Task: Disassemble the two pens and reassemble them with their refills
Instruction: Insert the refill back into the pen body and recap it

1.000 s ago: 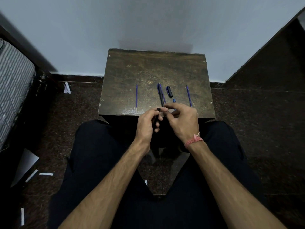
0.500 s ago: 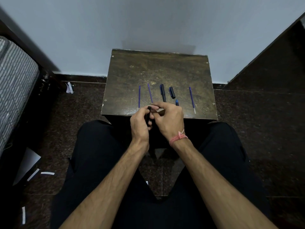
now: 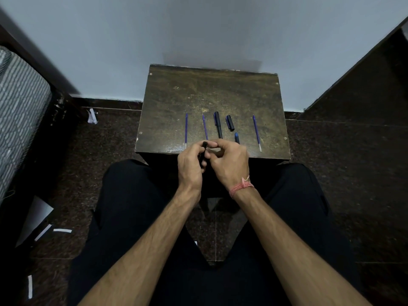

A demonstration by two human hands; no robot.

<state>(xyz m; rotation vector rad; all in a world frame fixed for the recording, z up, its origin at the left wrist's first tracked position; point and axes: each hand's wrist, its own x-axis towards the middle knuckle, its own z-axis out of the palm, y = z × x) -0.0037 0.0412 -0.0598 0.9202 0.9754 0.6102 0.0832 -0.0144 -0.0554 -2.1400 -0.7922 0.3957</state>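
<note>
Both my hands meet at the near edge of the small dark wooden table. My left hand is closed round a black pen barrel, whose top end sticks out above the fingers. My right hand pinches at that top end with thumb and forefinger. On the table lie three blue refills: one at the left, one beside it, and one at the right. Between them rest a capped black pen, a loose black cap and a small blue-tipped piece.
The table stands against a pale wall. A striped mattress is at the left. Scraps of white paper lie on the dark floor. My legs in black trousers are below the table's near edge.
A second blue refill has appeared on the table left of the capped pen. My hands have shifted slightly left and stay together on the black barrel.
</note>
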